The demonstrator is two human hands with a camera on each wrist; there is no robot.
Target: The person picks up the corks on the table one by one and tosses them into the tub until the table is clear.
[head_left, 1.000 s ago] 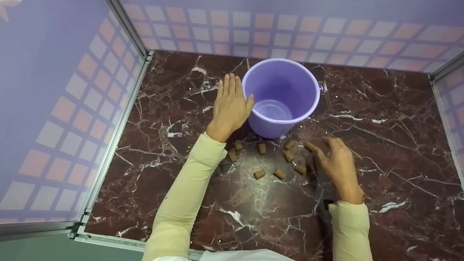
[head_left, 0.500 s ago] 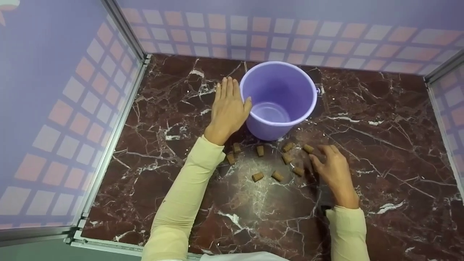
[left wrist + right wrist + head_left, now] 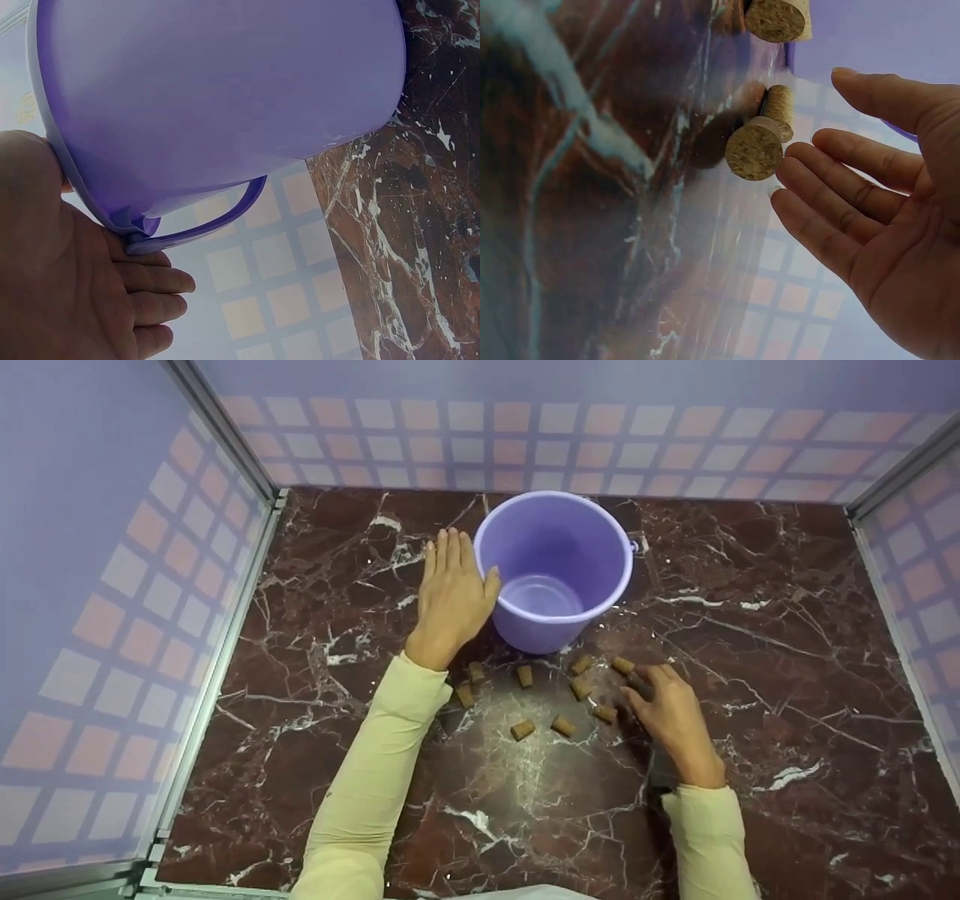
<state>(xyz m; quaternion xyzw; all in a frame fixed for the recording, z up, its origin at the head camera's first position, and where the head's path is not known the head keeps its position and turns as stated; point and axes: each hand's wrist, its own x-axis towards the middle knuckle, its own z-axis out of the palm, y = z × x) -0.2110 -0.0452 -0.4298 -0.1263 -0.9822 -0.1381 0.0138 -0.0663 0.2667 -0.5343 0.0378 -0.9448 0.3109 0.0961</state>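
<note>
A purple bucket (image 3: 540, 622) stands upright on the dark marble-patterned surface, its inside showing no contents. My left hand (image 3: 454, 604) holds its left rim, thumb hooked over the edge and the fingers lying straight along the outside. In the left wrist view, the bucket's handle (image 3: 217, 225) hangs beside the fingers of that hand (image 3: 82, 277). Several tapered corks lie scattered in front of the bucket. Nearest my right hand (image 3: 667, 712) is the rightmost cork (image 3: 622, 665). In the right wrist view, the hand (image 3: 870, 202) has loosely extended fingers close to a cork (image 3: 754, 150), with nothing held.
Purple panels with pink and white squares wall in the surface at the back (image 3: 555, 450), left (image 3: 150, 585) and right (image 3: 922, 577). Metal strips (image 3: 217, 675) run along the edges. Two corks (image 3: 465, 694) lie near the left wrist.
The head view has shifted, so the whole scene sits further left. My right hand has edged slightly nearer to the corks. The left hand stays at the bucket's rim.
</note>
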